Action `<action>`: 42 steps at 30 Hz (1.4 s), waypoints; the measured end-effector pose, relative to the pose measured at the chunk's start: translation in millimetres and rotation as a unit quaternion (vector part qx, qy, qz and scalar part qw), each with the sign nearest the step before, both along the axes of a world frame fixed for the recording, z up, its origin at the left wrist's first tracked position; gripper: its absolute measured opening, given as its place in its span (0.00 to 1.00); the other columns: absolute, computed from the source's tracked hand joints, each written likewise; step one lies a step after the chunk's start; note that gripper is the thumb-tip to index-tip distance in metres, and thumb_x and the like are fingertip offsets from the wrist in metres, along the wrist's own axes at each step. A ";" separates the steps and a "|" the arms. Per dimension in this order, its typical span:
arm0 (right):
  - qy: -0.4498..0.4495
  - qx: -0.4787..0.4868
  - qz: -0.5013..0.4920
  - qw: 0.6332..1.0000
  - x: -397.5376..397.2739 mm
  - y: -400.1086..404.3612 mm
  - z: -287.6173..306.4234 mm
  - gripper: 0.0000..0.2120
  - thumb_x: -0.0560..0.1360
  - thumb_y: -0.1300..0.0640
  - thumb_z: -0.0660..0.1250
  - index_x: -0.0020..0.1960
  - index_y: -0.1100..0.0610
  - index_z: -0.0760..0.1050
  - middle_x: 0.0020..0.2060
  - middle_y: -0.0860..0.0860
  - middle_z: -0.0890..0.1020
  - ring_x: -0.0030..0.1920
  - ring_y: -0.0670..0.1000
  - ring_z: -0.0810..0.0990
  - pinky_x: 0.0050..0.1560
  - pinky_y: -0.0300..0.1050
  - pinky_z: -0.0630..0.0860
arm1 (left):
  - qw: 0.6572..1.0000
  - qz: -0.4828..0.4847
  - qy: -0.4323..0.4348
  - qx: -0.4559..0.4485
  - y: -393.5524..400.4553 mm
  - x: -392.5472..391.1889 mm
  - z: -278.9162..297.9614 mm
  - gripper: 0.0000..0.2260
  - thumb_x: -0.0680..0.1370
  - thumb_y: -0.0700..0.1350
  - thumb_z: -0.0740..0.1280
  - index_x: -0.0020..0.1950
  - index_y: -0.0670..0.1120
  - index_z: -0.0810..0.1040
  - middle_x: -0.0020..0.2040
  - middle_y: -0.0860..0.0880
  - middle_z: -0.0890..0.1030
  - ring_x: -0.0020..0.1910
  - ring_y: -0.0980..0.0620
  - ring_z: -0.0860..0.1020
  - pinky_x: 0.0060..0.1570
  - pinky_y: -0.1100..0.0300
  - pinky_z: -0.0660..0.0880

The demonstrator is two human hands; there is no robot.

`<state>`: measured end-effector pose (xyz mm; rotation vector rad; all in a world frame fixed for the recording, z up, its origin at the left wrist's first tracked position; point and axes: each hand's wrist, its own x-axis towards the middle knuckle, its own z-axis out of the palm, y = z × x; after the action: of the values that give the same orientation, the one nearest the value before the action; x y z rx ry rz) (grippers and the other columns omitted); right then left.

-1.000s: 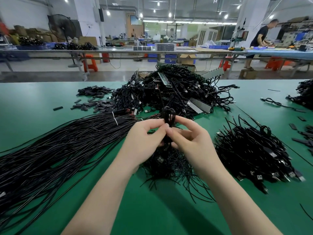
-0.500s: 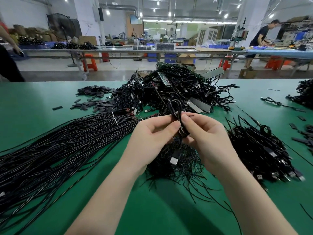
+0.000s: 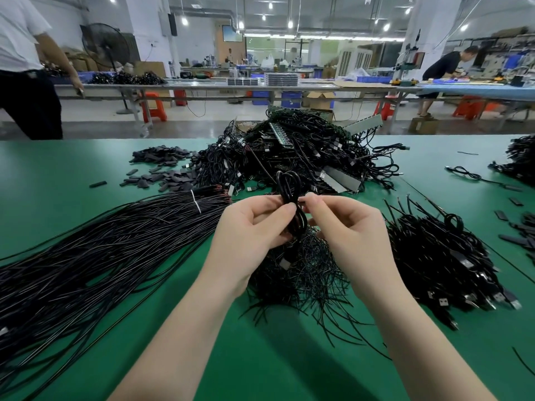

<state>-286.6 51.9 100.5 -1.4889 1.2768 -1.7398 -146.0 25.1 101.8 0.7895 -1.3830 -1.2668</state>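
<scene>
Now that the left hand [image 3: 249, 230] has moved from a fingertip pinch to a full clamp round the coiled black cable [image 3: 289, 183], held above the near-centre heap of thin black ties [image 3: 312, 273], the right hand [image 3: 347, 227] pinches its waist with closed fingertips, likely fastening a tie.

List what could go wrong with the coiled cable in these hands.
1. The coil is held only at its middle, pinched between fingertips of the left hand and right hand. If either pinch slackens, the loops would probably spring open.
2. Its plug dangles just above the pile of thin strands. It may snag some and drag them along.
</scene>
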 end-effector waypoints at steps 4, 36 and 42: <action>-0.053 0.036 -0.003 0.998 -6.2 -0.5 4.3 0.13 0.78 0.49 0.66 0.39 0.47 0.85 0.38 0.49 0.86 0.37 0.43 0.81 0.39 0.36 0.76 | 1.000 0.012 0.002 0.007 -2.1 4.7 3.5 0.05 0.78 0.40 0.69 0.45 0.44 0.84 0.37 0.50 0.85 0.34 0.60 0.81 0.35 0.67 0.77; -0.100 0.079 0.078 0.989 0.9 -2.5 -0.7 0.05 0.74 0.51 0.71 0.41 0.48 0.85 0.34 0.48 0.83 0.33 0.43 0.78 0.32 0.34 0.73 | 0.981 0.036 -0.174 -0.082 -0.6 19.5 14.3 0.07 0.69 0.51 0.70 0.41 0.49 0.85 0.36 0.41 0.84 0.36 0.44 0.80 0.47 0.40 0.78; -0.034 0.039 0.073 0.996 6.8 1.8 -2.3 0.03 0.73 0.55 0.73 0.43 0.49 0.85 0.36 0.49 0.85 0.35 0.43 0.80 0.36 0.35 0.76 | 0.980 0.073 -0.169 -0.080 -0.5 17.3 12.8 0.05 0.73 0.47 0.74 0.46 0.46 0.86 0.38 0.48 0.86 0.39 0.53 0.83 0.48 0.47 0.81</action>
<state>-279.8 53.7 98.2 -1.4293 1.1584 -1.6148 -128.7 24.5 114.6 1.0059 -1.6409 -0.9219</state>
